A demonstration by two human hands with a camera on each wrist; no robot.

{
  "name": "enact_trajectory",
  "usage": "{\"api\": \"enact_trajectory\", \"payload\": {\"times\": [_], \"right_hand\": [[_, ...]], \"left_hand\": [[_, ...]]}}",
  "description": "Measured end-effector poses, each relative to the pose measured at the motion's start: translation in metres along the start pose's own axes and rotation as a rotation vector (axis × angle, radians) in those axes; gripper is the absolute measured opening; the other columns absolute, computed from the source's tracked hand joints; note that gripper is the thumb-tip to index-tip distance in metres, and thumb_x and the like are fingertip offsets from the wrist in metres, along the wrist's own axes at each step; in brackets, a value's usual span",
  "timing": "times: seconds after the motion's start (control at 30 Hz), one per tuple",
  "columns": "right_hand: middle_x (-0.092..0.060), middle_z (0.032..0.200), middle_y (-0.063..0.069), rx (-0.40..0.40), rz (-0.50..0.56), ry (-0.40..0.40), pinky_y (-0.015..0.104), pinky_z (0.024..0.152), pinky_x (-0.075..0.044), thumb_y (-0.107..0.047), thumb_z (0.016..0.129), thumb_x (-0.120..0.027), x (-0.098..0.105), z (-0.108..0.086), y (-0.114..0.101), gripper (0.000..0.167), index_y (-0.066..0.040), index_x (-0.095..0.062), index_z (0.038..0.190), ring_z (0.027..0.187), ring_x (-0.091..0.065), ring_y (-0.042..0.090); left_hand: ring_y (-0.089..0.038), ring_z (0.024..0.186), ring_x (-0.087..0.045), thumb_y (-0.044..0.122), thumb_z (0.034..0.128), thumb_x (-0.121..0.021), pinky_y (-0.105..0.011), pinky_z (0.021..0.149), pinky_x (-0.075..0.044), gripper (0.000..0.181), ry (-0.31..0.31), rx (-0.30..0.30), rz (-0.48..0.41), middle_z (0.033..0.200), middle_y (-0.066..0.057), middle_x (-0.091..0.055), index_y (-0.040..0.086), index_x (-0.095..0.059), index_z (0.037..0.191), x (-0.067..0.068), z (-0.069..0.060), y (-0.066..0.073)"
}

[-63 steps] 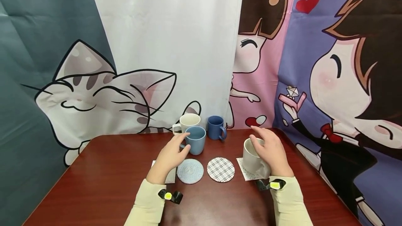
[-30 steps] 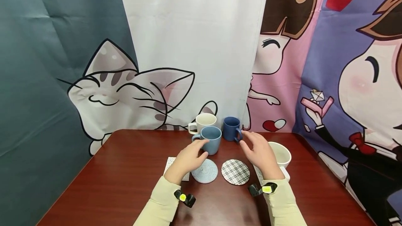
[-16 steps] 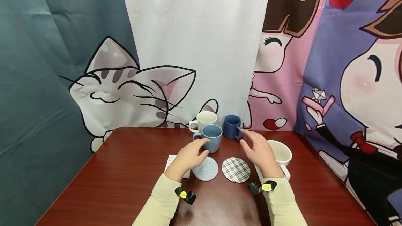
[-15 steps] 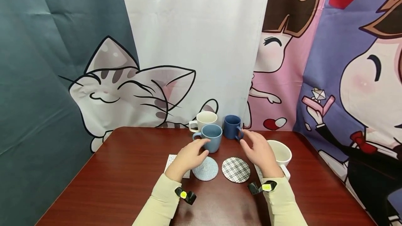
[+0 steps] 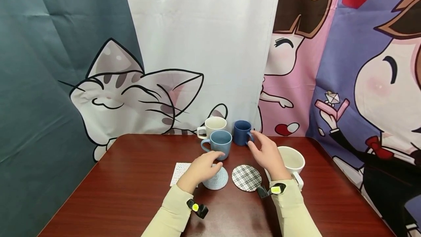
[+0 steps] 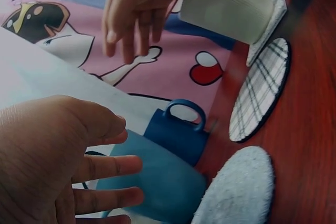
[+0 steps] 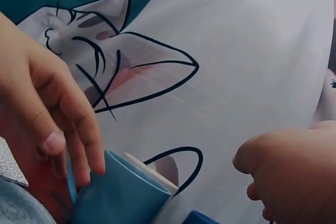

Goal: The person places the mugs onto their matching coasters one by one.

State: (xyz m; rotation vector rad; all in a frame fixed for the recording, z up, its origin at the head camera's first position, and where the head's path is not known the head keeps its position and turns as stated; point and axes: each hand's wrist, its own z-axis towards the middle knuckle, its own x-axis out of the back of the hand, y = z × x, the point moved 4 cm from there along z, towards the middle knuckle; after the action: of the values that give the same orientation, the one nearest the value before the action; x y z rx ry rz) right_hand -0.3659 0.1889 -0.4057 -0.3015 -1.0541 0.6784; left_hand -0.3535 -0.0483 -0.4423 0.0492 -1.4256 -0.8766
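The left grip [image 5: 202,169] has shifted slightly toward the right grip [image 5: 269,154] and now sits near the round blue coaster [image 5: 221,181], with the light-blue mug [image 5: 221,142] just beyond its fingertips; the right grip has eased slightly leftward, with the navy mug [image 5: 241,134] just ahead of its fingertips. Both grips present loosely extended fingers and have hold of nothing; contact cannot be confirmed. Both mugs stand upright on the counter [image 5: 108,200], so the shift appears to be positioning, not lifting.

head: bright, even | table [image 5: 227,209]: soft sheen, faint shadows | wrist views: dimmer, slightly soft
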Motion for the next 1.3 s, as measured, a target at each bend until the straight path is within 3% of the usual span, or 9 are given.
{"api": "enact_trajectory", "payload": {"times": [0.17, 0.37, 0.6, 0.73, 0.83, 1.07, 1.2, 1.3], "right_hand": [[-0.062, 0.137, 0.015, -0.054, 0.067, -0.013, 0.054, 0.104, -0.046, -0.027, 0.100, -0.061, -0.005, 0.015, 0.001, 0.047, -0.009, -0.054, 0.144, 0.125, -0.059, 0.035], [-0.061, 0.137, 0.016, -0.175, 0.150, -0.030, 0.051, 0.106, -0.046, -0.028, 0.102, -0.056, -0.016, 0.035, 0.007, 0.049, -0.007, -0.050, 0.147, 0.123, -0.060, 0.034], [-0.059, 0.138, 0.021, -0.329, 0.149, -0.025, 0.053, 0.109, -0.042, -0.035, 0.104, -0.048, -0.028, 0.053, 0.016, 0.056, -0.002, -0.046, 0.149, 0.127, -0.055, 0.037], [-0.059, 0.136, 0.024, -0.377, 0.113, -0.042, 0.054, 0.109, -0.041, -0.038, 0.102, -0.048, -0.034, 0.058, 0.019, 0.058, 0.000, -0.048, 0.147, 0.126, -0.054, 0.040], [-0.061, 0.130, 0.025, -0.404, 0.083, -0.067, 0.053, 0.102, -0.046, -0.038, 0.101, -0.049, -0.038, 0.060, 0.023, 0.056, 0.001, -0.052, 0.141, 0.116, -0.059, 0.040], [-0.062, 0.119, 0.028, -0.510, 0.128, -0.107, 0.041, 0.073, -0.059, -0.035, 0.099, -0.048, -0.049, 0.059, 0.037, 0.057, 0.008, -0.050, 0.137, 0.073, -0.072, 0.031], [-0.063, 0.106, 0.026, -0.588, 0.237, -0.123, 0.041, 0.070, -0.061, -0.033, 0.099, -0.048, -0.057, 0.059, 0.045, 0.054, 0.009, -0.050, 0.133, 0.078, -0.072, 0.034], [-0.061, 0.111, 0.027, -0.658, 0.320, -0.140, 0.042, 0.069, -0.062, -0.031, 0.100, -0.047, -0.063, 0.059, 0.051, 0.055, 0.009, -0.046, 0.138, 0.089, -0.071, 0.039]], "left_hand": [[-0.018, 0.127, -0.057, 0.022, 0.0999, -0.057, -0.042, 0.107, -0.045, 0.036, -0.032, -0.056, 0.039, 0.134, -0.001, -0.064, 0.015, -0.063, 0.135, -0.013, 0.003, 0.000], [-0.015, 0.122, -0.060, 0.018, 0.0976, -0.059, -0.035, 0.106, -0.046, 0.033, -0.095, -0.135, 0.055, 0.128, 0.000, -0.066, 0.014, -0.066, 0.130, -0.030, 0.006, 0.000], [-0.015, 0.120, -0.060, 0.016, 0.0970, -0.060, -0.030, 0.106, -0.045, 0.034, -0.155, -0.234, 0.094, 0.128, -0.004, -0.065, 0.006, -0.065, 0.129, -0.042, 0.006, 0.004], [-0.016, 0.123, -0.059, 0.013, 0.0965, -0.060, -0.029, 0.107, -0.043, 0.034, -0.178, -0.283, 0.113, 0.130, -0.005, -0.064, 0.005, -0.066, 0.129, -0.047, 0.004, 0.007], [-0.015, 0.125, -0.059, 0.014, 0.0962, -0.060, -0.028, 0.108, -0.042, 0.034, -0.178, -0.300, 0.151, 0.131, -0.004, -0.064, 0.007, -0.067, 0.128, -0.050, 0.003, 0.009], [-0.013, 0.129, -0.056, 0.019, 0.0969, -0.060, -0.032, 0.109, -0.043, 0.032, -0.209, -0.295, 0.263, 0.136, 0.001, -0.064, 0.016, -0.072, 0.127, -0.056, 0.000, 0.010], [-0.014, 0.131, -0.054, 0.019, 0.0969, -0.060, -0.035, 0.109, -0.043, 0.032, -0.221, -0.292, 0.272, 0.137, 0.002, -0.063, 0.018, -0.072, 0.127, -0.058, -0.001, 0.010], [-0.013, 0.131, -0.054, 0.018, 0.0965, -0.060, -0.035, 0.109, -0.042, 0.033, -0.225, -0.292, 0.265, 0.137, 0.002, -0.063, 0.018, -0.073, 0.126, -0.059, -0.001, 0.011]]}}
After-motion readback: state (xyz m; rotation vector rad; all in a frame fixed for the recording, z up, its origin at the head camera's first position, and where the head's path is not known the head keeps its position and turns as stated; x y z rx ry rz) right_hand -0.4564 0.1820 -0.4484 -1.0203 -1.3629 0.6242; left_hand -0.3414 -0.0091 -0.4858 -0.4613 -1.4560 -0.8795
